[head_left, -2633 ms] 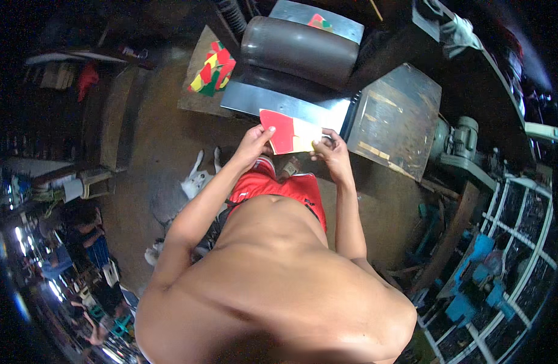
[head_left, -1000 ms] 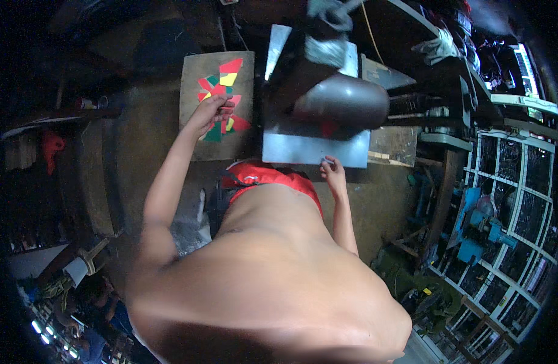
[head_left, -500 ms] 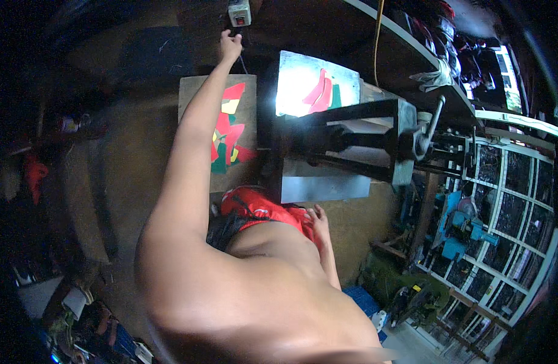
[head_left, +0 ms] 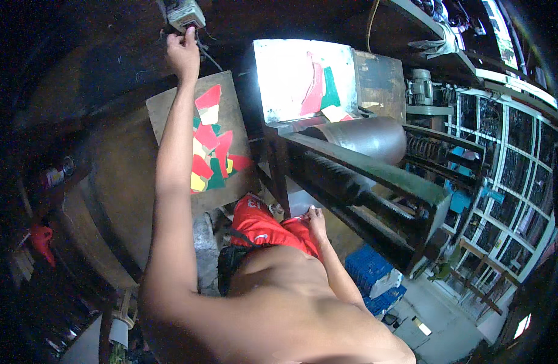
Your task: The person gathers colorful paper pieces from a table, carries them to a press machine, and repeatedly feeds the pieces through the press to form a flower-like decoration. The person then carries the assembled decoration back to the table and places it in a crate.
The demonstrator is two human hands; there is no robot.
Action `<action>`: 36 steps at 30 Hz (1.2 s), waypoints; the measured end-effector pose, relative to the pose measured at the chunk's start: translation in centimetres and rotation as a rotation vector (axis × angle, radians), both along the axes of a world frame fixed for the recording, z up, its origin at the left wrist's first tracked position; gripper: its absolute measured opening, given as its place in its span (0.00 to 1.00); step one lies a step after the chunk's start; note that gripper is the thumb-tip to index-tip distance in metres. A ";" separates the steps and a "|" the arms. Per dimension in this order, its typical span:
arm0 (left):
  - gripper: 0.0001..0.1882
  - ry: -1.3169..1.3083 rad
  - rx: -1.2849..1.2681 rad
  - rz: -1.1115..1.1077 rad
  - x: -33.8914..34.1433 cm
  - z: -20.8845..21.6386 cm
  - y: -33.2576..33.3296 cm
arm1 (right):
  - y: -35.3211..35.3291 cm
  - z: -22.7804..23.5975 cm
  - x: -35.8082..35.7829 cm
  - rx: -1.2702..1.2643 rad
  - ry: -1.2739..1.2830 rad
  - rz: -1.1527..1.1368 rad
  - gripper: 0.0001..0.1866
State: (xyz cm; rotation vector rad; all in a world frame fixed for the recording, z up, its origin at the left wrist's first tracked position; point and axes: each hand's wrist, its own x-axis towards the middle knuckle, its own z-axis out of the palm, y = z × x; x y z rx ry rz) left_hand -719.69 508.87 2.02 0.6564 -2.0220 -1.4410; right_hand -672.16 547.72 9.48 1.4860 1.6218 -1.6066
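My left hand (head_left: 183, 56) reaches far forward to a grey switch box (head_left: 186, 14), fingers bent but apart and a fingertip at the switch on its face. Below that arm is a wooden board (head_left: 163, 103) holding flat cut pieces (head_left: 209, 141) in red, green, yellow and cream. My right hand (head_left: 316, 224) is low, beside my red shorts (head_left: 255, 221) and the near metal edge of a roller machine (head_left: 376, 142); its fingers look loose and hold nothing visible. On the machine's brightly lit flat plate (head_left: 279, 73) lie pink-red, green (head_left: 330, 88) and cream pieces.
Dark frame bars (head_left: 376, 170) of the machine run toward the right, with a motor (head_left: 421, 88) behind. Blue crates (head_left: 370, 273) stand to the lower right, near a white grid window (head_left: 503, 200). A shelf edge (head_left: 431, 24) crosses the upper right.
My view has swung, uncovering more of the roller and both sets of pieces. My left hand has gone from just below the switch box to touching it. My right hand stays low beside my shorts.
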 end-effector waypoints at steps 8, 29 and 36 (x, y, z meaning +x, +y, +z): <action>0.18 0.096 0.148 -0.032 -2.2 -0.9 1.2 | -3.4 4.0 -6.5 -0.021 -0.202 -0.086 0.14; 0.09 -0.202 0.425 -0.586 -0.2 -0.5 13.0 | -1.5 4.9 -7.8 -0.053 -0.245 -0.184 0.15; 0.24 -0.178 -0.307 -1.659 -1.3 -2.7 31.3 | 0.0 3.9 -4.6 -0.067 -0.226 -0.161 0.15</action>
